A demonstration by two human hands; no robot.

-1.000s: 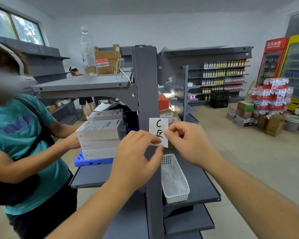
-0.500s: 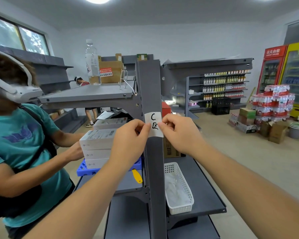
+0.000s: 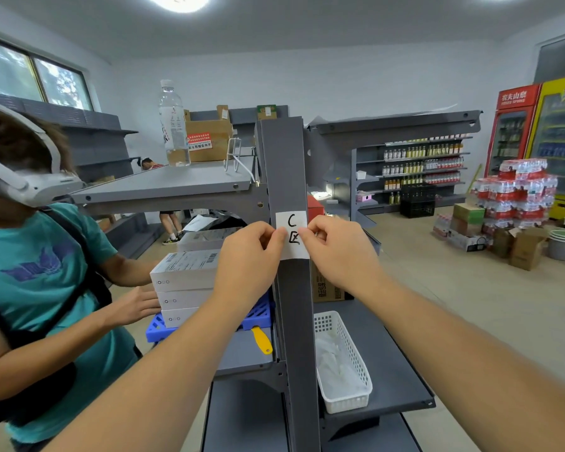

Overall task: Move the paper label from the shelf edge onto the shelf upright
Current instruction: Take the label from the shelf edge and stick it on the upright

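Note:
A white paper label with black handwriting lies flat against the front face of the grey shelf upright, at about chest height. My left hand pinches the label's left edge with thumb and forefinger. On the other side my right hand pinches its right edge. Both hands press it against the upright's metal face.
A person in a teal shirt stands close on the left, hands on stacked white boxes on a blue crate. A white mesh basket sits on the right shelf, a water bottle and cardboard box on top. Bottled water packs stand far right.
The label has gone from beside the upright, held in the air, onto the upright's front face and higher up. Both hands moved up with it and keep hold of its edges.

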